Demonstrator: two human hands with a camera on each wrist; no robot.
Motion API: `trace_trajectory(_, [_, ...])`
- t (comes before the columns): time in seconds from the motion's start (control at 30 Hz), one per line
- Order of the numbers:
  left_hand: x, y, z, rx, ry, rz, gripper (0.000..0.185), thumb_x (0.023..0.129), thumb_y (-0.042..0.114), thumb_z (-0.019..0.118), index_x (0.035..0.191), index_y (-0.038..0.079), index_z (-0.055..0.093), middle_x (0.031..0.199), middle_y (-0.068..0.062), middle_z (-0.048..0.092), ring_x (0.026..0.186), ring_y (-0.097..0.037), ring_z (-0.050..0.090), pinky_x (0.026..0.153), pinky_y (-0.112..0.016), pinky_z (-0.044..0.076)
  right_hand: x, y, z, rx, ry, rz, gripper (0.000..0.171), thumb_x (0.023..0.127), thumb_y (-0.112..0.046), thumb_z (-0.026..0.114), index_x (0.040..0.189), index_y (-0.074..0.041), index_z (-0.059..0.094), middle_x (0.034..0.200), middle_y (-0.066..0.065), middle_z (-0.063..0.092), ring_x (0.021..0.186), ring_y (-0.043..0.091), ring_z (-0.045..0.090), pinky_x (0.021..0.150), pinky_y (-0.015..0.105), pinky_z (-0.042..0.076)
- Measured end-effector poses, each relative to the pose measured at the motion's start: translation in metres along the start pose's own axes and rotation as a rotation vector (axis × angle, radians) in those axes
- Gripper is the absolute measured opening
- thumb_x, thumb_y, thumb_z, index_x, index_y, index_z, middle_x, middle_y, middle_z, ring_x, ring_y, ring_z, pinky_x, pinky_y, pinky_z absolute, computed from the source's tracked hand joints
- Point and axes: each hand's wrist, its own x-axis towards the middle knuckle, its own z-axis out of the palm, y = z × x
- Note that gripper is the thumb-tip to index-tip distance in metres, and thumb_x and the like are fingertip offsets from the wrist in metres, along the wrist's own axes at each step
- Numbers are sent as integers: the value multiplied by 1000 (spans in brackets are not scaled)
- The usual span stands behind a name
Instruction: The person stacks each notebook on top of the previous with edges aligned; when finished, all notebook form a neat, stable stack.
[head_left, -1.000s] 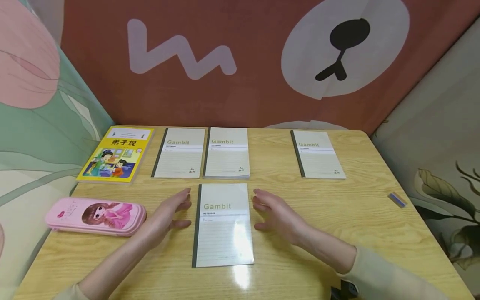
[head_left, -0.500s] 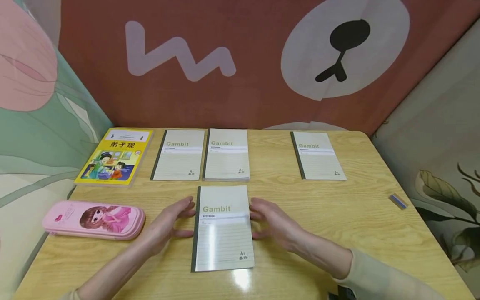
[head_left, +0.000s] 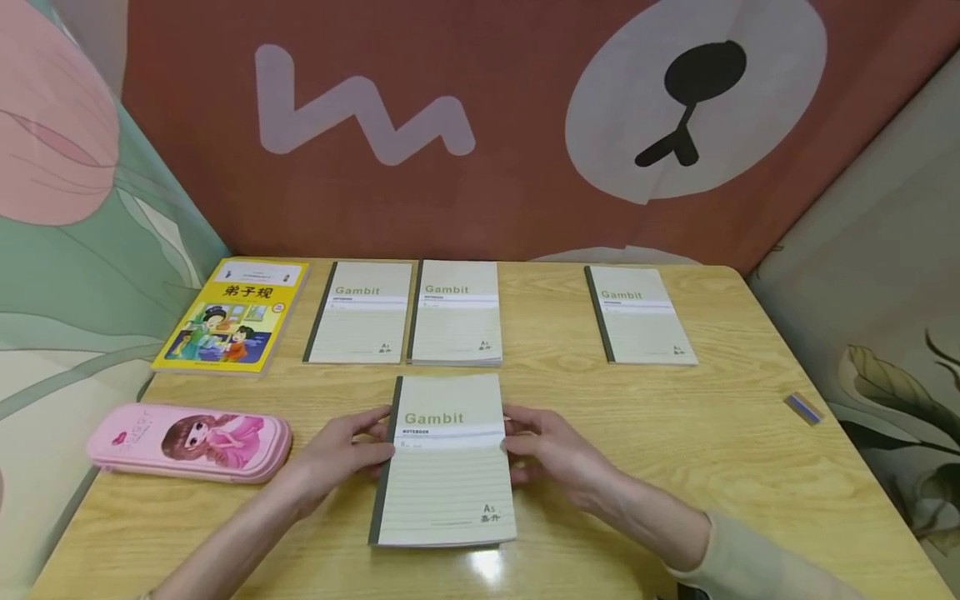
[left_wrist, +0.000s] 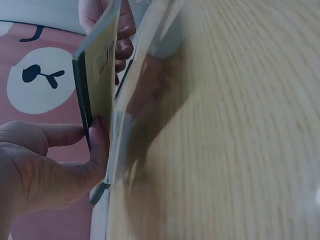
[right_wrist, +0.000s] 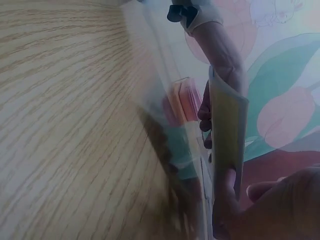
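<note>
A Gambit notebook (head_left: 446,483) with a pale cover and dark spine is held between both hands, a little above the table. My left hand (head_left: 333,457) pinches the spine side, thumb on the cover and fingers underneath. On the opposite edge, my right hand (head_left: 558,457) grips in the same way. The left wrist view shows the raised notebook (left_wrist: 100,75) side-on, with the left thumb pressing its cover. From the right wrist, the notebook (right_wrist: 228,130) appears slightly bowed, and part of the right hand is cut off by the frame.
Behind lie further Gambit notebooks: one at left (head_left: 358,321), a stack (head_left: 455,321) beside it, and one at right (head_left: 641,321). A yellow picture book (head_left: 232,317) and pink pencil case (head_left: 191,442) occupy the left. A small eraser-like block (head_left: 804,408) sits near the right edge.
Both hands have moved inward from beside the notebook and taken hold of its side edges. The notebook has come up slightly, its near edge now off the table.
</note>
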Motion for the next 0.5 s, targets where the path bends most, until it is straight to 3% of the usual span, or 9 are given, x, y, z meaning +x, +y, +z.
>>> trace_trajectory(0.27, [-2, 18, -9, -7, 38, 123, 68, 101, 9, 58, 161, 0, 27, 139, -25, 51, 102, -17, 64, 83, -27, 60, 0, -12, -4, -48, 32, -85, 67, 98, -5, 57, 161, -8, 33, 127, 18, 53, 110, 22, 61, 85, 34, 62])
trace_trajectory(0.5, [17, 47, -14, -22, 132, 195, 64, 104, 13, 53, 163, 10, 28, 139, -21, 50, 103, -17, 62, 83, -28, 59, 13, -39, -15, -41, 90, -142, 69, 101, -6, 57, 163, -14, 29, 123, 10, 49, 108, 18, 59, 84, 31, 60])
